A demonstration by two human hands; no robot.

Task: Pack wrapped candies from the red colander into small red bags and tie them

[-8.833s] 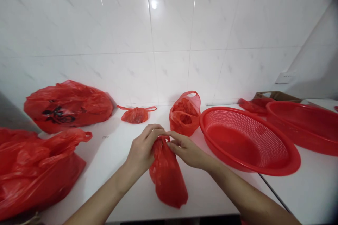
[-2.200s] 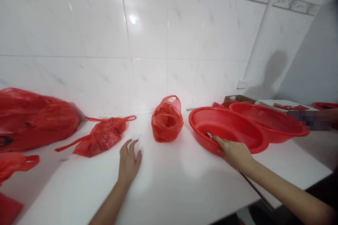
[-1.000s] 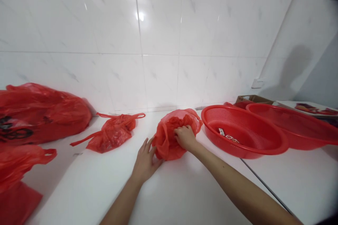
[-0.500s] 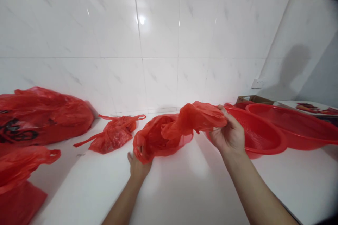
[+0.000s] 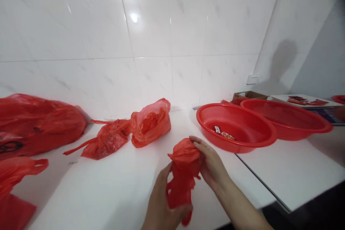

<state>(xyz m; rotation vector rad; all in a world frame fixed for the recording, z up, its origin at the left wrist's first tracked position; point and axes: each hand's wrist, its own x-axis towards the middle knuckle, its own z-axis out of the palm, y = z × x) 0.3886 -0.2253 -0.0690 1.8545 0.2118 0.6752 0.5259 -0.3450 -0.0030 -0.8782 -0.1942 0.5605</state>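
Note:
Both my hands hold one small crumpled red plastic bag [image 5: 183,172] above the front of the white counter [image 5: 107,194]. My left hand [image 5: 164,208] grips its lower part from below. My right hand [image 5: 208,163] is closed on its bunched top. Behind them, an open red bag [image 5: 151,122] holding more red bags rests on the counter, touching a tied red bag [image 5: 107,138] on its left. To the right sits a red mesh basket [image 5: 237,129] with small packets [image 5: 223,134] inside.
A second red basin [image 5: 288,118] overlaps the mesh basket on the right, with a cardboard box [image 5: 249,95] behind. Large stuffed red bags [image 5: 37,124] lie at far left, another [image 5: 16,176] at the lower left. The tiled wall stands behind; the counter edge runs front right.
My right hand pulled one red bag out of the open bag and brought it toward me. My left hand let go of the open bag and now grips the pulled-out bag.

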